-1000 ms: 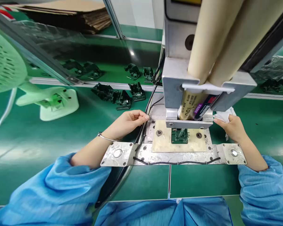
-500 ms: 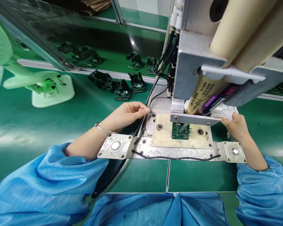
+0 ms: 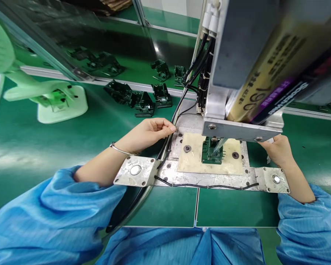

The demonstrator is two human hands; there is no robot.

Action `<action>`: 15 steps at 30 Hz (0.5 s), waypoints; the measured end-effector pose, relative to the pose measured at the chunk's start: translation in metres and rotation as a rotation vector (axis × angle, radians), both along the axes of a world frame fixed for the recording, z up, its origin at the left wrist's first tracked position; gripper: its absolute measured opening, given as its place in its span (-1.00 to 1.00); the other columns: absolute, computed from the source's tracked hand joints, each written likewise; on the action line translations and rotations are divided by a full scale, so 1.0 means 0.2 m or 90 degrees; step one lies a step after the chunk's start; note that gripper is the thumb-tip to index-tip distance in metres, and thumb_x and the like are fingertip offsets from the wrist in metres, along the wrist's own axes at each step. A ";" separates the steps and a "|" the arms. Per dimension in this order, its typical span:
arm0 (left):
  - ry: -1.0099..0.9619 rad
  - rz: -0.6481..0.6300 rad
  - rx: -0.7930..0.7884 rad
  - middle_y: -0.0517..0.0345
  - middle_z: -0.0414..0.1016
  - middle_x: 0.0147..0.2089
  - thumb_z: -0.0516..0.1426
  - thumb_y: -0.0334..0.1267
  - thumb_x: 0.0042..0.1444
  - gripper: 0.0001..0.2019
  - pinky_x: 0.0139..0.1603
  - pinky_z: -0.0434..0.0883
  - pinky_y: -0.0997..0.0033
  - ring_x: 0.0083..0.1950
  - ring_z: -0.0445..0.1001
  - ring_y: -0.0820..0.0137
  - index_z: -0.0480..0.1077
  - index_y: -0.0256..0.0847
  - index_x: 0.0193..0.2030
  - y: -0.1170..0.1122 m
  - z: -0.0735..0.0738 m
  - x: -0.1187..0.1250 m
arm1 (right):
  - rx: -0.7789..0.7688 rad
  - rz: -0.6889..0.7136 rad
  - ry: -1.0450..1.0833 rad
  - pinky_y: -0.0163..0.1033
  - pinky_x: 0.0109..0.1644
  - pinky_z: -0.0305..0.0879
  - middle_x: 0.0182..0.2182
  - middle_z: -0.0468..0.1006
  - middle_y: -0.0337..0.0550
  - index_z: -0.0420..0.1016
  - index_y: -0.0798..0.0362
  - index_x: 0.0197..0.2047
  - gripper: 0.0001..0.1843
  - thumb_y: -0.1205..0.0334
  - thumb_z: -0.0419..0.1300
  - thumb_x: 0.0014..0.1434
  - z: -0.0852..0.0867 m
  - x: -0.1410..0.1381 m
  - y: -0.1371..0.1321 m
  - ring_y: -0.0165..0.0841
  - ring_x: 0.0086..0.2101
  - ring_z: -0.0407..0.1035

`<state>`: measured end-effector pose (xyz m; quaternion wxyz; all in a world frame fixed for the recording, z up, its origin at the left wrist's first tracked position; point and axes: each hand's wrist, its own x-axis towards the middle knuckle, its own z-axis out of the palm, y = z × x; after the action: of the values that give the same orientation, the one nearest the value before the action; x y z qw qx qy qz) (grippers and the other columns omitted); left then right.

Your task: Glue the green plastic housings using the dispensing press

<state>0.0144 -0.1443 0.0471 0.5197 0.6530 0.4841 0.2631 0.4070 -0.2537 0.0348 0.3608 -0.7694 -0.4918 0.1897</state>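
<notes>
My left hand (image 3: 156, 131) is closed, thumb and fingertips together beside the black cables (image 3: 169, 138), with nothing visible in them. To the right of the dispensing head, my right hand (image 3: 278, 149) pinches a white piece of tissue or paper (image 3: 269, 159), mostly hidden by the fingers and the bracket. Between the hands, a dark green plastic part (image 3: 212, 156) sits in a cream fixture plate (image 3: 190, 162). A clear dispensing nozzle (image 3: 220, 145) slants down over that part from the metal bracket (image 3: 237, 130), which carries a gold and black twin adhesive cartridge (image 3: 253, 99).
Metal button boxes, one left (image 3: 135, 170) and one right (image 3: 276, 179), flank the fixture. Several dark green parts (image 3: 143, 103) lie at the back by a glossy panel that mirrors them. A light green fan (image 3: 62, 105) stands at far left.
The dispensing head with its cartridge has risen closer to the camera and appears shifted right. More of the white tissue or paper is now hidden. Both hands are nearly where they were.
</notes>
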 end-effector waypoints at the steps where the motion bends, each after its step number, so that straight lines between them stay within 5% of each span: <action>1: 0.010 -0.008 0.008 0.15 0.49 -0.44 0.36 0.09 -0.13 -0.57 -0.21 0.40 0.34 -0.37 0.40 0.37 0.52 -0.27 -0.33 0.00 0.03 -0.01 | 0.000 0.002 0.001 -0.14 -0.45 0.34 -0.54 0.54 -0.11 0.48 -0.04 -0.52 -0.69 -0.10 0.34 -0.11 0.00 0.00 0.00 -0.07 -0.41 0.48; 5: 0.052 -0.022 0.113 0.13 0.52 -0.32 0.30 0.01 0.00 -0.57 -0.04 0.43 0.26 -0.22 0.47 0.28 0.52 -0.32 -0.15 -0.06 0.23 -0.02 | 0.010 0.012 0.009 -0.13 -0.40 0.39 -0.54 0.54 -0.11 0.47 -0.06 -0.51 -0.70 -0.08 0.38 -0.12 0.01 -0.02 0.00 -0.04 -0.36 0.52; 8: 0.086 -0.122 0.172 0.06 0.55 -0.03 0.36 0.01 -0.08 -0.39 0.13 0.41 0.20 0.03 0.48 0.13 0.44 -0.21 0.09 -0.15 0.34 0.07 | 0.008 0.016 0.017 -0.12 -0.40 0.41 -0.57 0.52 -0.12 0.47 -0.07 -0.51 -0.70 -0.10 0.38 -0.11 0.02 -0.02 0.00 -0.04 -0.38 0.52; 11: 0.106 -0.234 0.178 0.03 0.50 0.11 0.43 0.05 -0.22 -0.24 0.17 0.41 0.19 0.12 0.46 0.08 0.39 -0.12 0.16 -0.22 0.33 0.23 | -0.003 0.011 0.016 -0.09 -0.38 0.42 -0.58 0.51 -0.12 0.46 -0.08 -0.51 -0.69 -0.12 0.37 -0.12 0.01 -0.02 0.00 -0.03 -0.39 0.53; 15: 0.141 -0.244 0.122 0.08 0.55 -0.20 0.42 0.03 -0.21 -0.46 -0.01 0.49 0.23 -0.07 0.54 0.12 0.47 -0.19 -0.12 -0.25 0.23 0.37 | 0.006 0.015 0.017 -0.06 -0.32 0.44 -0.56 0.53 -0.09 0.44 -0.09 -0.52 -0.71 -0.09 0.36 -0.14 0.01 -0.02 0.00 -0.01 -0.37 0.53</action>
<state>0.0882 -0.1943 0.0937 0.4396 0.8041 0.3782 0.1308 0.4037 -0.2535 0.0367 0.3684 -0.7593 -0.4970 0.2019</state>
